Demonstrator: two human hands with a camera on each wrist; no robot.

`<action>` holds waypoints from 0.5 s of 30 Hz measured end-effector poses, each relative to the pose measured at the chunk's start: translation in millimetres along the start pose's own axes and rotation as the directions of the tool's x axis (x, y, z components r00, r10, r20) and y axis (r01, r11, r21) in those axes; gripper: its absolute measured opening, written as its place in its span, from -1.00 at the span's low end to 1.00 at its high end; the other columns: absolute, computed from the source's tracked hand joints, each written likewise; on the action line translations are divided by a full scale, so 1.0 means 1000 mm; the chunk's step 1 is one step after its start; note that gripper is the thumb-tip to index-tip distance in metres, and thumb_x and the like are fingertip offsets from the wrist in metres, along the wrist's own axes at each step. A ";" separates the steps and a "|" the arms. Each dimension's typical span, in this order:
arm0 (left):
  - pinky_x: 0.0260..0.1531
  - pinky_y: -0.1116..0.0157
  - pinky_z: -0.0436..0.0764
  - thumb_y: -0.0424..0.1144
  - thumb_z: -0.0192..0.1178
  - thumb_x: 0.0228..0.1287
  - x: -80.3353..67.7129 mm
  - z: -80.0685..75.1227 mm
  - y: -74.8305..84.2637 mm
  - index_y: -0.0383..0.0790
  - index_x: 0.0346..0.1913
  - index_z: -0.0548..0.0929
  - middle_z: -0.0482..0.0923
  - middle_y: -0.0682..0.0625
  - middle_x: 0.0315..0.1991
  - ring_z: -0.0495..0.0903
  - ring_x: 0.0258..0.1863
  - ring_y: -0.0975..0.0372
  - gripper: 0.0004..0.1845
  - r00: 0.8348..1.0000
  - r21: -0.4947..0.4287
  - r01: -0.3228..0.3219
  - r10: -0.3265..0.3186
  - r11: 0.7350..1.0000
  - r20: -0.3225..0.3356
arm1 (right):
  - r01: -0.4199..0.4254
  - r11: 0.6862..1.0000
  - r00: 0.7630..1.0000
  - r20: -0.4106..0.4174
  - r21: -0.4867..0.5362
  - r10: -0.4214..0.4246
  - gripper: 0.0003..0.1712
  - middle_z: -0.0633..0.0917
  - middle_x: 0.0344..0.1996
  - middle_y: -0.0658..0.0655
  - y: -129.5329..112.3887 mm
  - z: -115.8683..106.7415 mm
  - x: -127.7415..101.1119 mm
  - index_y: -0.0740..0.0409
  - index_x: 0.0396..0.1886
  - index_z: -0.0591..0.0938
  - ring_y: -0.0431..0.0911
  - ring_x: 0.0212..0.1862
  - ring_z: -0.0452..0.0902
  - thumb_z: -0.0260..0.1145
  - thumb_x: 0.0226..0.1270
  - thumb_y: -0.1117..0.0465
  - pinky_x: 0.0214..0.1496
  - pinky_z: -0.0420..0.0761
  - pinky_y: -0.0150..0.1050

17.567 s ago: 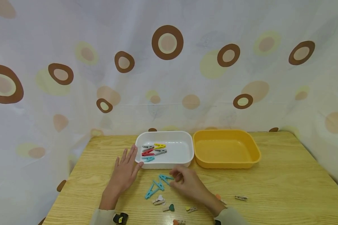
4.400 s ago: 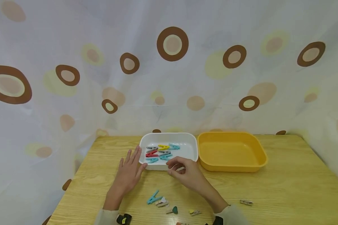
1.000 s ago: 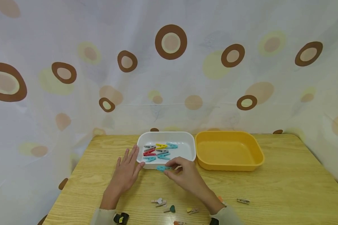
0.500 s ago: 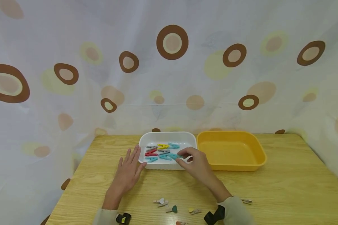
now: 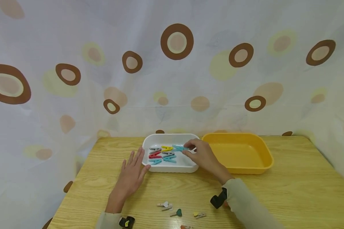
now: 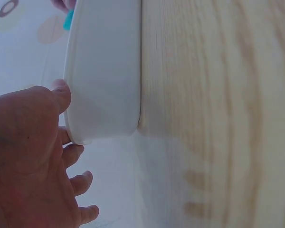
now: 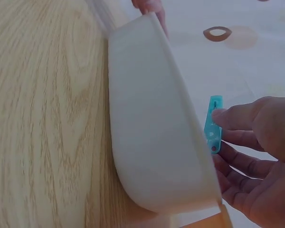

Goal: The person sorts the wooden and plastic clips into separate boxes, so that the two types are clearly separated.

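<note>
My right hand pinches a light blue plastic clothespin between thumb and fingers, above the right half of the white tray. In the head view it overlaps another blue clothespin lying in the tray; whether the two touch I cannot tell. Grey, red, yellow and blue clothespins lie in loose rows in the tray's left part. At the tray's left end my left hand rests with fingers outstretched, its thumb and fingertips against the rim.
Right beside the white tray stands a yellow tray. Small wooden clothespins with heart shapes lie near the front: white, green, yellow and orange. A patterned cloth hangs behind the table.
Three blue clothespins once on the table have been carried off it, the last now in my right hand. That hand has gone from the tray's front edge to its back right. My left hand stays put.
</note>
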State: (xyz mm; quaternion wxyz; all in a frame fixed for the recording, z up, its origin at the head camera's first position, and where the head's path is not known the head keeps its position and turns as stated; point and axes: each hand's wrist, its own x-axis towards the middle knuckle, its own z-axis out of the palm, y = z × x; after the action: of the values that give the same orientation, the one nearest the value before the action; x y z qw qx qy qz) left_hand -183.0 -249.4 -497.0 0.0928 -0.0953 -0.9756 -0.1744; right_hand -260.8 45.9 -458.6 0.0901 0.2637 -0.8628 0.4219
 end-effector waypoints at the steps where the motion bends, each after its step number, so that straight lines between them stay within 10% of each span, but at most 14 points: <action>1: 0.42 -0.37 0.02 0.11 -0.08 0.64 0.000 0.000 0.000 -0.27 0.64 0.06 -0.03 -0.11 0.65 -0.03 0.60 -0.18 -0.24 1.000 0.001 0.001 -0.001 1.000 0.002 | -0.003 1.000 1.000 0.002 -0.008 0.003 -0.80 0.74 -0.22 0.14 0.002 0.001 0.002 0.27 -0.14 0.74 0.04 -0.15 0.64 0.51 0.29 0.28 -0.06 0.70 0.00; 15: 0.43 -0.36 0.01 0.11 -0.08 0.63 0.000 -0.002 0.000 -0.27 0.64 0.04 -0.05 -0.11 0.66 -0.04 0.60 -0.17 -0.24 1.000 -0.007 0.007 -0.007 1.000 0.006 | -0.070 0.987 0.996 0.040 -0.146 0.077 -0.76 0.71 -0.17 0.13 0.010 0.020 0.017 0.21 -0.11 0.75 0.00 -0.10 0.62 0.54 0.27 0.24 0.10 0.67 -0.05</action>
State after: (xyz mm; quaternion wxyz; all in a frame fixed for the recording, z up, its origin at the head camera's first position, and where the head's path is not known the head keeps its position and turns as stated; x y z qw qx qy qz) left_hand -182.7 -249.9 -495.1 0.0889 -0.0928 -0.9756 -0.1778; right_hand -278.8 29.0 -471.1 0.0736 0.2341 -0.9020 0.3552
